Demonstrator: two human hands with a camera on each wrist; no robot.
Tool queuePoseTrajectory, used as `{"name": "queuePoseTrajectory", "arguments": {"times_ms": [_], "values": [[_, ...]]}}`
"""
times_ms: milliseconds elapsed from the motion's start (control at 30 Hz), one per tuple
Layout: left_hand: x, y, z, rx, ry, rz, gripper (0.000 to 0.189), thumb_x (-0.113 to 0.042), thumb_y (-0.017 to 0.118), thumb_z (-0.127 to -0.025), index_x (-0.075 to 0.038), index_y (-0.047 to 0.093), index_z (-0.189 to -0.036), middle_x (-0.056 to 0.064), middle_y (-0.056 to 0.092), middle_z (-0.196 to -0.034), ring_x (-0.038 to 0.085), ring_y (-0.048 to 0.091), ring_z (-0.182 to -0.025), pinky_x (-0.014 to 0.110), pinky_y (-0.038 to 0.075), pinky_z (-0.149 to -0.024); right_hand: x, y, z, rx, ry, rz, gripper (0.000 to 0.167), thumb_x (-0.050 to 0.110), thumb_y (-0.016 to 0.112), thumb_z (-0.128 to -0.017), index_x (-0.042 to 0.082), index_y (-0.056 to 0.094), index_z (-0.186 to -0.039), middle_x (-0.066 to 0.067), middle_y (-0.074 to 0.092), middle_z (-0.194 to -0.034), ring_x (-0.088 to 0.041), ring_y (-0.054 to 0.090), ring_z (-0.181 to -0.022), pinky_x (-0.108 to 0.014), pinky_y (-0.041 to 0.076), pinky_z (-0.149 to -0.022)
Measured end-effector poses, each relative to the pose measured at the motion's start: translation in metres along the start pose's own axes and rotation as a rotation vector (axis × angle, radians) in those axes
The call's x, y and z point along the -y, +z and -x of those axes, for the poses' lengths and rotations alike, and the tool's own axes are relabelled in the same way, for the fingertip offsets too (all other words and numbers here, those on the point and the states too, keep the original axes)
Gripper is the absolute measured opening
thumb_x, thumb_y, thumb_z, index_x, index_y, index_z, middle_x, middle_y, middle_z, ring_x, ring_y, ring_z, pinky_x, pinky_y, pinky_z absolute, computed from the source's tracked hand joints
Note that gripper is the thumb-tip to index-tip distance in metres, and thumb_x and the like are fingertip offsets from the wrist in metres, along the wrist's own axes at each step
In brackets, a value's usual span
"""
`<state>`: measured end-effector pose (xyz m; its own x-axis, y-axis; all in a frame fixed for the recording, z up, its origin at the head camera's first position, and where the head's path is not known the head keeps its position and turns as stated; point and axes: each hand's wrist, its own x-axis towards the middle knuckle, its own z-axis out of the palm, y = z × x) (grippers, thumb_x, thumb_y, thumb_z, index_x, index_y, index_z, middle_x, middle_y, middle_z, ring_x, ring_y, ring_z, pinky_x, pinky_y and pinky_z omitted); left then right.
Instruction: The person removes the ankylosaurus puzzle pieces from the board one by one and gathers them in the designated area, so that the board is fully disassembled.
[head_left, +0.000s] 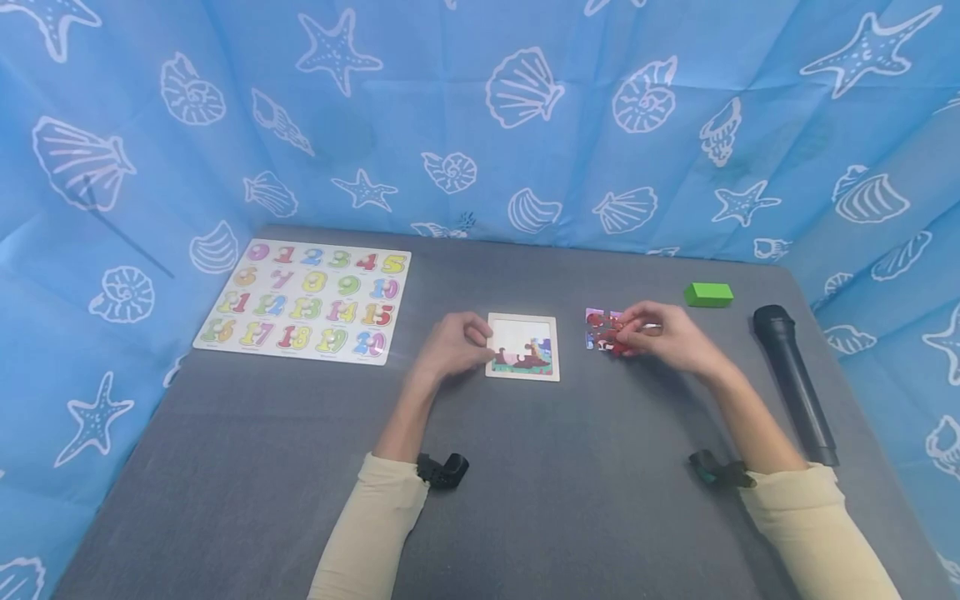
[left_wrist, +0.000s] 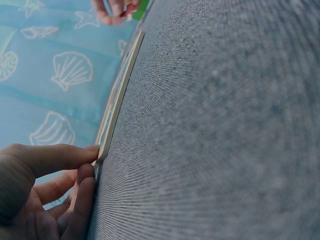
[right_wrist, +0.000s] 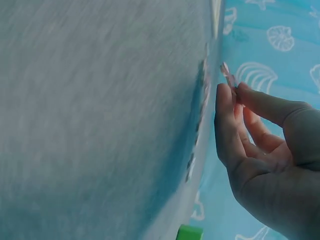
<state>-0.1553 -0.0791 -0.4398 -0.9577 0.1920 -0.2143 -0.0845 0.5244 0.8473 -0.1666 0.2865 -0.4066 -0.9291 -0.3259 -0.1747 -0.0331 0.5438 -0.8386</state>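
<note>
Blue cloth printed with white shells and starfish (head_left: pixel 447 117) is hanging around a table covered in dark grey fabric (head_left: pixel 570 483). On this table a square, pale wooden puzzle tray (head_left: pixel 516 331) is lying flat, and fitted picture pieces in brown, pink, green and blue (head_left: pixel 522 362) are filling its lower and right parts, while bare wood is showing at upper left.

At the tray's left edge, the left hand (head_left: pixel 455 343) is pinching the rim, its thumb and fingertips nearly meeting. To the right of the tray, the right hand (head_left: pixel 663 337) is holding 1 small puzzle piece (right_wrist: pixel 229 77) between thumb and fingertips, raised off the fabric. Beneath and beside that hand, flat red and purple loose puzzle pieces (head_left: pixel 596 320) are lying in a cluster, apart from the tray.

Well left of the tray, a white rectangular board with coloured numerals 0 to 20 (head_left: pixel 288 354) is resting. A bright green rectangular block (head_left: pixel 708 294) is sitting to the tray's right and slightly behind it; farther right, a black handheld microphone (head_left: pixel 797 379) is lying lengthwise.
</note>
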Motion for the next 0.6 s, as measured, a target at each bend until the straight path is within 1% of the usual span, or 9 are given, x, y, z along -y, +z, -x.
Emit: {"name": "queuePoseTrajectory", "arguments": {"times_ms": [100,200,400,600], "values": [[-0.001,0.0,0.001,0.0,0.0,-0.006,0.027,-0.013,0.085,-0.089,-0.009,0.075,-0.114,0.009,0.076,-0.103,0.022,0.069,-0.087,0.029,0.052,-0.075,-0.005,-0.003,-0.001,0.007,0.01,0.005,0.027,0.0,0.071,-0.101,-0.013,0.062,-0.123,-0.029,0.072,-0.109,-0.007,0.077,-0.087,-0.032,0.067,-0.08],[-0.001,0.0,0.001,0.002,-0.003,-0.011,0.027,-0.013,0.085,-0.089,-0.009,0.075,-0.114,0.01,0.076,-0.104,0.023,0.07,-0.088,0.03,0.052,-0.076,-0.01,-0.005,-0.002,0.015,0.016,0.019,0.025,-0.001,0.07,-0.101,-0.014,0.063,-0.122,-0.031,0.072,-0.109,-0.008,0.077,-0.086,-0.031,0.067,-0.079],[0.0,0.0,0.0,0.001,-0.003,-0.014,0.028,-0.012,0.085,-0.089,-0.009,0.075,-0.115,0.01,0.077,-0.105,0.025,0.07,-0.092,0.032,0.052,-0.079,-0.014,-0.004,-0.004,0.005,0.033,0.09,0.026,0.0,0.073,-0.1,-0.014,0.065,-0.12,-0.028,0.073,-0.105,-0.004,0.074,-0.081,-0.026,0.065,-0.074],[0.0,0.0,0.001,-0.003,-0.005,-0.016,0.028,-0.013,0.085,-0.089,-0.01,0.075,-0.115,0.009,0.076,-0.105,0.025,0.069,-0.093,0.034,0.053,-0.082,-0.01,-0.002,-0.005,-0.037,0.064,0.212,0.025,0.004,0.076,-0.099,-0.011,0.069,-0.118,-0.025,0.075,-0.103,-0.004,0.073,-0.077,-0.022,0.062,-0.07]]}}
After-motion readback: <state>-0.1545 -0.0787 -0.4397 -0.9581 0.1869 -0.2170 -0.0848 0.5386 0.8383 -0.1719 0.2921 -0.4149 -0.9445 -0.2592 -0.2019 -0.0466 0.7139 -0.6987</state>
